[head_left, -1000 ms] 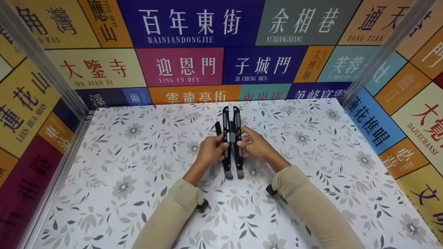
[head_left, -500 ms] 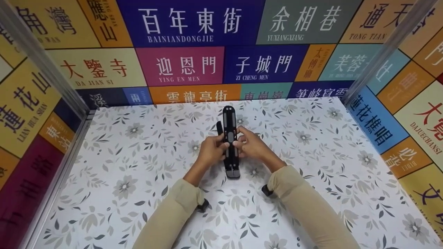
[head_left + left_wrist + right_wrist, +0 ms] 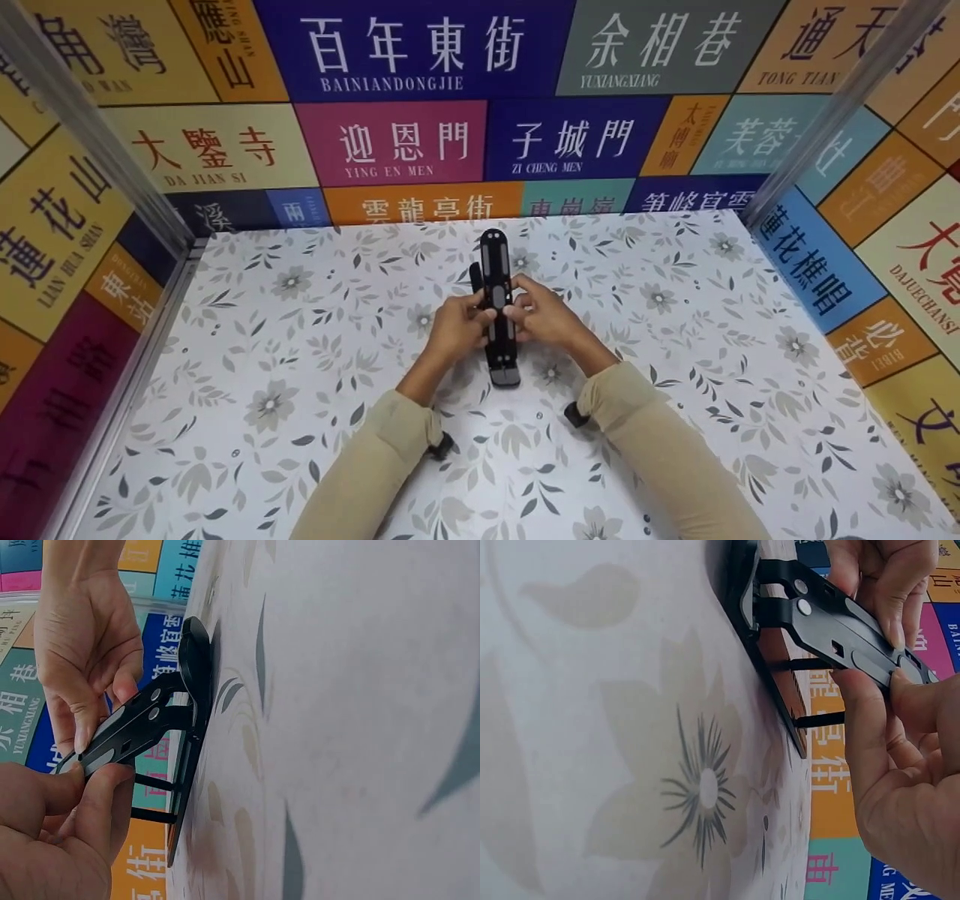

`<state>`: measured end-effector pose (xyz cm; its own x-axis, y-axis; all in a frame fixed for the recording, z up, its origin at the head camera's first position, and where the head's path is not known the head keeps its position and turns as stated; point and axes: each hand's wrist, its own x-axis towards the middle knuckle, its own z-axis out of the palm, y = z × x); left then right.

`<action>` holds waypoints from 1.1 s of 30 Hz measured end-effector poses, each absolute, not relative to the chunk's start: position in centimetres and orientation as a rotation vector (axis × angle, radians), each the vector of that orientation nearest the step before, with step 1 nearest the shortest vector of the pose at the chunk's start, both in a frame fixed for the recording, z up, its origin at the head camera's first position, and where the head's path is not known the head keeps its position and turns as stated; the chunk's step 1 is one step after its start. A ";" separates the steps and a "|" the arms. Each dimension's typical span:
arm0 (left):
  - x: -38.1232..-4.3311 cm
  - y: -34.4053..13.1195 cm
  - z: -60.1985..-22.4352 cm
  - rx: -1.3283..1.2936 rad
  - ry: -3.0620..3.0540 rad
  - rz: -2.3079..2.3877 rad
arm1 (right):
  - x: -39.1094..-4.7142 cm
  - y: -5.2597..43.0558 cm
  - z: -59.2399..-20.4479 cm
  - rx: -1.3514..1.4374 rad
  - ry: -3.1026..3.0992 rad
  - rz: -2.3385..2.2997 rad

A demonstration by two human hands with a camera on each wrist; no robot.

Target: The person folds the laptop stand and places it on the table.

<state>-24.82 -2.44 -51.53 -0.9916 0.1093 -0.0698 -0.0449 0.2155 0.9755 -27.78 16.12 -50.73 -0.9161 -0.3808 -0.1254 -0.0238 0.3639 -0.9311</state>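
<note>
A black foldable laptop stand (image 3: 494, 259) with grey pads stands folded narrow, its long side pointing away from me. My left hand (image 3: 455, 324) pinches its left side between thumb and fingers. From the right, my right hand (image 3: 546, 315) grips the opposite side, the two thumbs close together. In the left wrist view the stand (image 3: 142, 716) has its upper arms raised at a slant above the lower bars, with thin struts between. The right wrist view shows the stand's hooked front end (image 3: 776, 611) low by the tabletop.
A white tabletop (image 3: 270, 405) with a grey floral print spreads around the stand. Panels with coloured blocks and Chinese lettering form a back wall (image 3: 420, 56) and side walls. Metal posts (image 3: 112, 135) stand at the corners. Dark wrist devices (image 3: 441, 446) show under both sleeves.
The stand's two parallel halves, spread slightly apart a second ago, have come together into one narrow bar. My right hand moved a little left with its side; the left hand barely moved.
</note>
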 end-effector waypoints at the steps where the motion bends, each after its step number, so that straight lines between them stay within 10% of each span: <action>1: -24.8 -2.5 -51.6 0.059 2.340 1.899 | -27.7 16.1 -50.8 -0.351 2.309 -1.574; 33: -22.6 -1.6 -52.9 -0.068 1.998 1.939 | -33.8 14.1 -45.4 -0.277 2.139 -1.816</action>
